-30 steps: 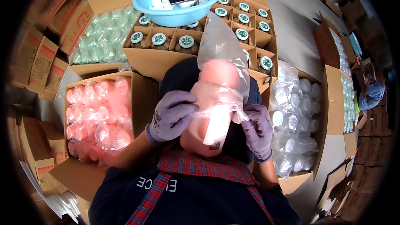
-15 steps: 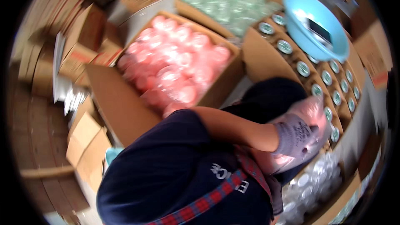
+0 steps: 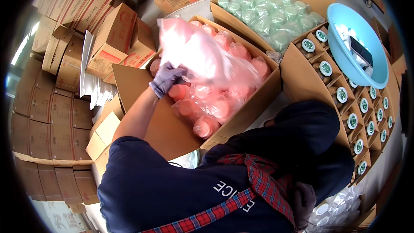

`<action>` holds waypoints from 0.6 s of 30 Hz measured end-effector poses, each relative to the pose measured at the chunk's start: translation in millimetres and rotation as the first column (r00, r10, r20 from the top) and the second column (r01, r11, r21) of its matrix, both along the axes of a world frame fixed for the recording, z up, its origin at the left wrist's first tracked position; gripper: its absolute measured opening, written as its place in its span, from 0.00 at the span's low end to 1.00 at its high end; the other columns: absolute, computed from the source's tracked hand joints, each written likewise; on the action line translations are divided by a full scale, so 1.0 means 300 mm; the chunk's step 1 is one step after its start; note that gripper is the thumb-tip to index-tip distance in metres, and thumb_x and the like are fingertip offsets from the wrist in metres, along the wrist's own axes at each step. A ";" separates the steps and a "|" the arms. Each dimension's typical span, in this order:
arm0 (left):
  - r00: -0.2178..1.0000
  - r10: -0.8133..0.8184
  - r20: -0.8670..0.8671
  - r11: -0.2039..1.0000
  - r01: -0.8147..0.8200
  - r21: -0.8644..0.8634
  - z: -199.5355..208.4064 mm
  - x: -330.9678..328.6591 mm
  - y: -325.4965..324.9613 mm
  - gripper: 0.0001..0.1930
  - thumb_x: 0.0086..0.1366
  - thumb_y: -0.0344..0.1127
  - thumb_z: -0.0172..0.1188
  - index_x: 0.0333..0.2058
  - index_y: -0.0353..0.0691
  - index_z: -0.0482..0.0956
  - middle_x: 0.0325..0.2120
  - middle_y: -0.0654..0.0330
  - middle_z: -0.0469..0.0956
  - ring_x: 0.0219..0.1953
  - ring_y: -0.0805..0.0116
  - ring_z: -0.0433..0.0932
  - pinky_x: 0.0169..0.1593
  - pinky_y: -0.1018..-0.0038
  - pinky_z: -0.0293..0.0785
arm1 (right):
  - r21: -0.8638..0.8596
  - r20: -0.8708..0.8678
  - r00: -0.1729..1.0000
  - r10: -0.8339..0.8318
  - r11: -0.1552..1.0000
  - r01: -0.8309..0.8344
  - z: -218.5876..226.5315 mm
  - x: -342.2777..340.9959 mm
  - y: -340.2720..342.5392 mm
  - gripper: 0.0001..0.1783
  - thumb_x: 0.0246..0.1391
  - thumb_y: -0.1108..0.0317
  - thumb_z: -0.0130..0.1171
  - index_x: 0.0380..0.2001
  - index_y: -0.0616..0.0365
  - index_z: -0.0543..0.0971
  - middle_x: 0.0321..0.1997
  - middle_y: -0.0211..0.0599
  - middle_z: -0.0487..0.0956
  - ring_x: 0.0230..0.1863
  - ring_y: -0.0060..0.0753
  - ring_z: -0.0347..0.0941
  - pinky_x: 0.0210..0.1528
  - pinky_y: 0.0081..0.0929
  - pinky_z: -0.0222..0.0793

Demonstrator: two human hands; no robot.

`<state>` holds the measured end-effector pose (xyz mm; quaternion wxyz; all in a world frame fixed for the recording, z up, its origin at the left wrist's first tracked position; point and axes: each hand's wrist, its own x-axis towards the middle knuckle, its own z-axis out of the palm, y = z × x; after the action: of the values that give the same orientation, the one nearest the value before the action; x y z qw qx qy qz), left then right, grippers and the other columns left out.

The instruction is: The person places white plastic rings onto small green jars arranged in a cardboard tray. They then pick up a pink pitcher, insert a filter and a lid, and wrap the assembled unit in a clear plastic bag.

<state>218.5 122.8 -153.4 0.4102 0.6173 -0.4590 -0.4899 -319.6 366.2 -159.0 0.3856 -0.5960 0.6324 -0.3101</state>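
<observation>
My left hand point(image 3: 166, 80), in a grey-purple glove, grips a see-through plastic bag point(image 3: 194, 56) by its edge. The bag is pale pink, glaring in the light and smeared by motion; how much is in it I cannot tell. It hangs over an open cardboard box point(image 3: 246, 116) filled with pink, round, cup-like pieces point(image 3: 217, 105) wrapped in plastic. Low at the right, beside my dark-clothed leg, is my gloved right hand point(image 3: 304, 200). Shadow and my clothing hide its fingers, so what it holds, if anything, does not show.
Behind stands a box of green wrapped pieces point(image 3: 269, 11). At right, a divided carton point(image 3: 306, 71) holds jars with white-and-green lids; a blue basin point(image 3: 381, 47) with a phone point(image 3: 361, 51) rests on it. Stacked cartons point(image 3: 51, 125) line the left. Bagged pale pieces point(image 3: 334, 209) lie lower right.
My left hand has swung from the far right, beside the jar carton, leftward to above the box of pink pieces, bringing the plastic bag along. My right hand now shows beside my leg.
</observation>
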 end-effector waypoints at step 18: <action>0.868 0.489 -0.083 0.870 -0.493 -0.024 -0.831 0.309 -0.051 0.06 0.55 0.21 0.58 0.32 0.36 0.79 0.25 0.61 0.80 0.25 0.73 0.77 0.27 0.76 0.75 | 0.157 -0.014 0.999 -0.049 0.986 0.051 -0.022 0.095 -0.165 0.13 0.47 0.78 0.50 0.36 0.66 0.79 0.34 0.43 0.78 0.37 0.36 0.74 0.41 0.28 0.70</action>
<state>311.1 107.4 -402.6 0.5514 0.6859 -0.2825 -0.3817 -291.1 316.8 -165.5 0.4200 -0.5494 0.6717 -0.2658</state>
